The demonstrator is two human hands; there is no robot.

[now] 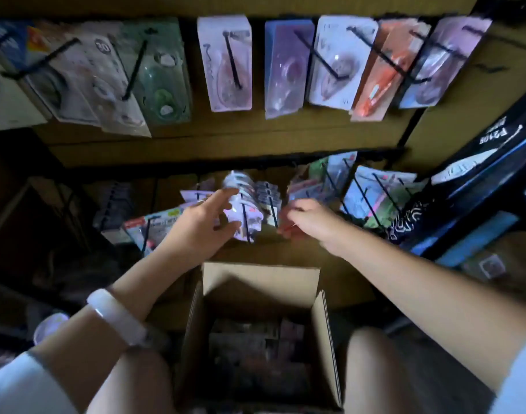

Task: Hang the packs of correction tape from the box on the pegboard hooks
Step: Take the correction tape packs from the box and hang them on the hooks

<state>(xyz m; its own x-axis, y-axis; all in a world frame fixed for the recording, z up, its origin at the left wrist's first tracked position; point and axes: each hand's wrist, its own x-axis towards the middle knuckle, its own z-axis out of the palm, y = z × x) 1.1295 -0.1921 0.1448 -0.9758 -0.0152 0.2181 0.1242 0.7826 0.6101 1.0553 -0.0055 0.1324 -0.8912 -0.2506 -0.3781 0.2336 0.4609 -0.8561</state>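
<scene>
An open cardboard box point(261, 274) stands between my knees, with dark packs of correction tape point(252, 345) lying inside it. In the lower pegboard row, a bunch of white and purple correction tape packs point(245, 201) hangs on a black hook point(246, 222). My left hand point(202, 224) grips this bunch, index finger on top and thumb underneath. My right hand point(308, 219) is just right of the neighbouring hook point(273, 215), its fingers curled at the edge of the packs there. Blur hides whether those fingers pinch anything.
The upper row of hooks carries pink, purple, orange and green blister packs point(226, 64). More packs hang on the lower row at right point(366, 198) and at left point(154, 225). A dark display stand point(479, 186) rises at the right. A white bangle point(118, 316) circles my left wrist.
</scene>
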